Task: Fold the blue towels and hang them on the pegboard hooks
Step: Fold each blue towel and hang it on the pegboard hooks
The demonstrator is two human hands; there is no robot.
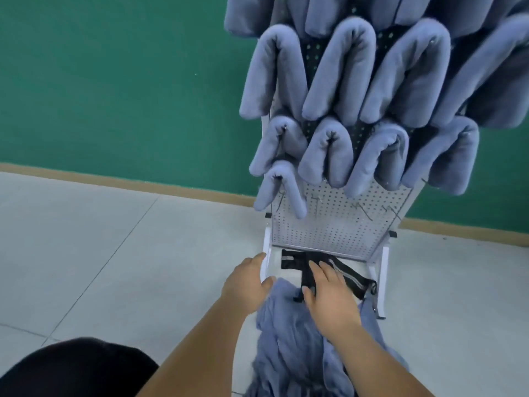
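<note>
A white pegboard (337,222) stands against the green wall, with several folded blue towels (337,70) draped over its hooks. Bare hooks (390,212) show along its lowest row. A loose pile of blue towels (289,345) lies on the floor below the board. My left hand (247,282) hovers at the pile's upper left edge, fingers relaxed and thumb spread. My right hand (329,290) lies flat with straight fingers over the top of the pile and a black zippered bag (352,275).
The board's white frame legs (382,285) stand on the pale tiled floor (120,253). A wooden skirting runs along the green wall (114,81). A dark-clad knee (77,368) sits at the bottom left.
</note>
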